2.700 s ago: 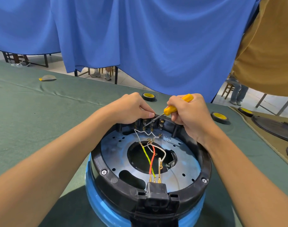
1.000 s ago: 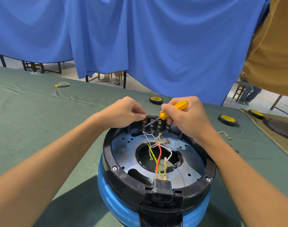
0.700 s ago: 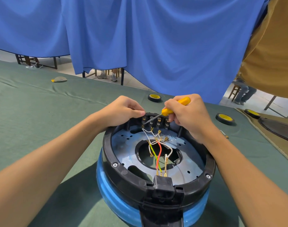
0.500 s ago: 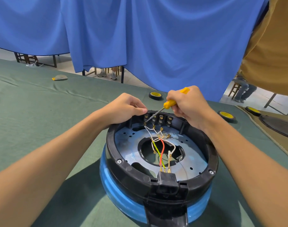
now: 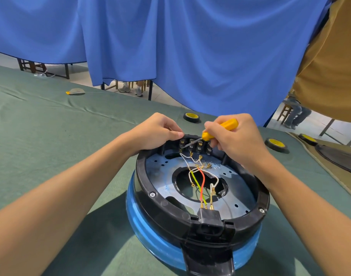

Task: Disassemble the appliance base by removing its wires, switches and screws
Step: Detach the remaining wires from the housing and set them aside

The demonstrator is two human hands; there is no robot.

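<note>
The far rim of the round black-rimmed blue appliance base (image 5: 190,226), set on the green table cloth (image 5: 51,136), is gripped by the left hand (image 5: 156,132), its fingers curled over the edge. The row of black switches (image 5: 194,145) appears to be under disconnection: a terminal is met by the tip of the yellow-handled screwdriver (image 5: 220,130), which is clasped in the right hand (image 5: 234,140). A careful levering of the white wires (image 5: 190,159) off their terminals is likely called for next.

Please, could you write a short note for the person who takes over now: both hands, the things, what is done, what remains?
Left hand holds the appliance base at its far rim, beside the switches.
Right hand grips the yellow screwdriver, tip at the leftmost switch.
Done: some white wires hang loose.
Remaining: red wire and the others at the near socket, switches, rim screws.
</note>
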